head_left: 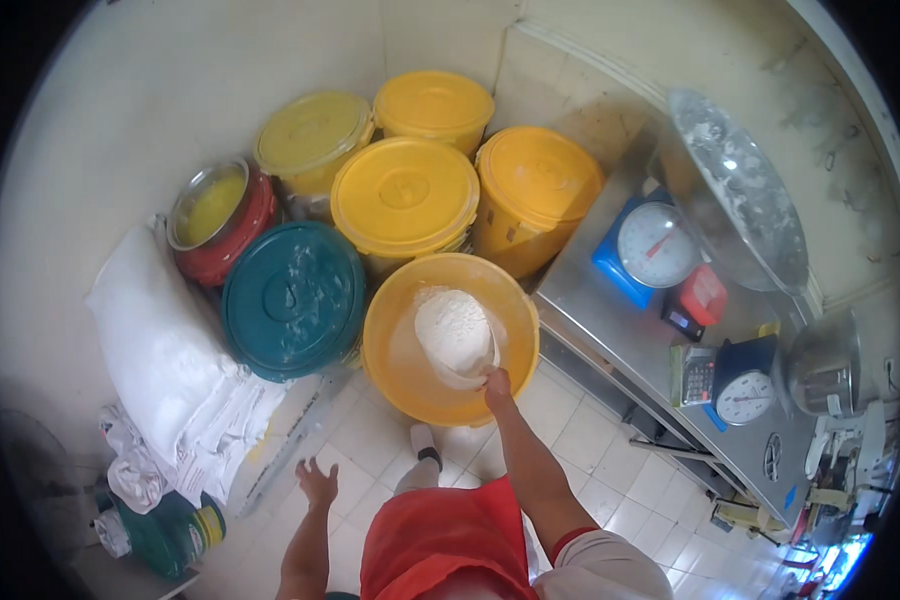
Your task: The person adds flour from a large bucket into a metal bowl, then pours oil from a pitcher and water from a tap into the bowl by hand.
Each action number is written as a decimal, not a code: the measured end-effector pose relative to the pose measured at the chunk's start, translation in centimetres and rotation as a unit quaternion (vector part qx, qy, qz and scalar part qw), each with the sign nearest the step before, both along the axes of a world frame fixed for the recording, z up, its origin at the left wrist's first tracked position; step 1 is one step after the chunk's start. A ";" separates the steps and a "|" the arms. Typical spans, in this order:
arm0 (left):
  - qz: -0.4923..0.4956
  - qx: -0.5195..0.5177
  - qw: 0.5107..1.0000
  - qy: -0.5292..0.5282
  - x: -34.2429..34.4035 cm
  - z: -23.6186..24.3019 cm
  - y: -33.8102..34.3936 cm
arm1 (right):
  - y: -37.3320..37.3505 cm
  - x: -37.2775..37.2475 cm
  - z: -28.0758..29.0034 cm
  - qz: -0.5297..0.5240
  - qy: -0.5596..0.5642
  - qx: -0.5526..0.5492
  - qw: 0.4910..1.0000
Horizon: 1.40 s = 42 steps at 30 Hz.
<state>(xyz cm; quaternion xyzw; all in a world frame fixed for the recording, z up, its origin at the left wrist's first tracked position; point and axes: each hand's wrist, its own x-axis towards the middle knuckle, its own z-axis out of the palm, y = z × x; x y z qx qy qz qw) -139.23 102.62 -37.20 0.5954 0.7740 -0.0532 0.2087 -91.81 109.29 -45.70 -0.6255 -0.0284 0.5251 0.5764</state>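
In the head view, my right hand (495,388) grips a pale scoop (466,372) heaped with white powder (450,325), inside a large open yellow bucket (390,350) dusted with the same powder. My left hand (319,483) hangs open over the tiled floor (365,430), below and left of the bucket, with fingers spread and nothing in them. A teal lidded barrel (290,295) stands just left of the open bucket, its lid smudged white.
Yellow lidded barrels (405,190) line the back, with a red container (232,250) holding a steel bowl (207,205). White sacks (150,340) lie left. A steel table (590,320) at right carries scales (658,245), a calculator (693,375), a large bowl (730,190) and a pot (822,365).
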 end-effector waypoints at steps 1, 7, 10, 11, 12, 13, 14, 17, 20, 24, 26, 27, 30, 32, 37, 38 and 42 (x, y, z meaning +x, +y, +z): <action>0.008 -0.023 1.000 0.012 -0.6 0.4 -1.0 | -0.6 0.3 0.9 -0.019 0.004 0.050 0.999; 0.006 -0.015 0.998 0.056 -1.3 -1.4 -6.2 | -3.0 2.6 8.1 -0.030 -0.027 0.029 0.999; 0.008 -0.015 0.999 0.039 2.9 -3.3 -5.2 | -4.1 3.8 14.9 0.038 -0.123 0.058 0.990; -0.039 -0.007 0.999 0.026 6.7 -3.2 -3.6 | -5.6 5.6 15.5 -0.026 -0.127 0.028 0.991; -0.052 -0.001 0.999 -0.003 9.1 -3.0 -3.4 | -7.6 7.4 16.7 -0.051 -0.131 0.032 0.990; -0.064 0.003 0.997 -0.034 11.6 -2.7 -3.2 | -9.9 9.0 17.9 -0.054 -0.089 0.051 0.993; -0.077 0.010 0.996 -0.033 13.4 -2.5 -3.2 | -12.0 9.5 19.4 -0.046 -0.041 0.073 0.995; -0.107 0.049 0.988 -0.096 19.0 -1.8 -3.9 | -19.9 11.3 26.0 -0.080 -0.048 0.020 0.995; -0.118 0.098 0.968 -0.199 25.4 -0.2 -5.7 | -30.0 14.2 25.9 -0.127 -0.025 0.037 0.991; -0.181 0.100 0.963 -0.175 29.5 0.5 -10.5 | -45.9 18.4 22.4 -0.129 -0.062 0.081 0.986; -0.157 0.037 0.980 -0.117 30.4 -1.1 -12.6 | -53.7 19.4 23.4 -0.130 -0.266 0.051 0.954; -0.176 -0.012 0.981 -0.083 30.4 -2.2 -13.2 | -57.7 20.0 23.4 -0.127 -0.367 0.003 0.921; -0.165 -0.152 0.973 -0.058 31.8 -5.8 -14.0 | -68.6 21.8 22.1 -0.279 -0.369 -0.153 0.873; -0.091 -0.199 0.971 -0.102 32.7 -4.9 -14.6 | -73.1 23.4 23.0 -0.336 -0.345 -0.166 0.861; -0.237 -0.322 0.901 -0.169 33.9 -7.2 -10.9 | -74.0 29.5 37.6 -0.427 -0.302 -0.178 0.834; -0.181 -0.299 0.919 -0.182 36.7 -6.8 -12.2 | -75.0 30.4 40.1 -0.471 -0.279 -0.187 0.815; -0.446 -0.077 0.851 -0.267 38.9 -6.5 -9.0 | -71.3 36.2 52.8 -0.492 -0.310 -0.037 0.813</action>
